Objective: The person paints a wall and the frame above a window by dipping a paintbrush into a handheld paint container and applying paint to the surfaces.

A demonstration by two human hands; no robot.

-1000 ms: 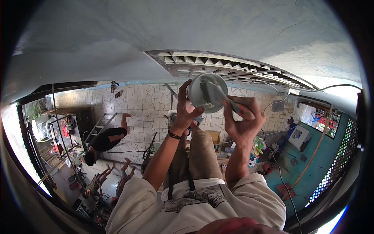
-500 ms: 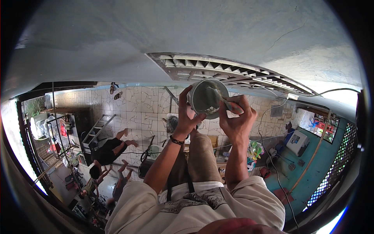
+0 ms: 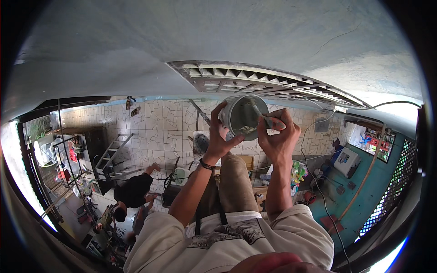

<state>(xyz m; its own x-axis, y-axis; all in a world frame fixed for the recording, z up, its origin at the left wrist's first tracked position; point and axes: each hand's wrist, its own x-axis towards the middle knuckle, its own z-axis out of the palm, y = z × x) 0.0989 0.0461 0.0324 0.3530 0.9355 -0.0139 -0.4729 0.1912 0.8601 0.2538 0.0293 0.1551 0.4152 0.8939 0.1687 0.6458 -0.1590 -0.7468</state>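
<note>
A small round white pail (image 3: 231,116) with grey, smeared insides is tipped so that its mouth shows. My left hand (image 3: 219,139) grips it, fingers up its left side and thumb at the lower rim. Across the mouth, my right hand (image 3: 278,139) pinches the worn reddish handle of a small trowel (image 3: 275,123). The trowel's grey metal neck reaches into the pail. Its blade is hard to make out against the grey inside, where a pale lump of wet mix clings near the bottom rim.
Ahead rises a grey plastered wall (image 3: 114,36) with a louvred vent frame (image 3: 273,79). Far below lies a tiled floor (image 3: 159,118) with a ladder (image 3: 114,150). A person in black (image 3: 134,189) is at lower left. A dark cable (image 3: 314,182) hangs on the right.
The trowel has tilted and shifted within the pail, its handle now more visible in my right hand. My left hand keeps its grip. The person in black below has moved.
</note>
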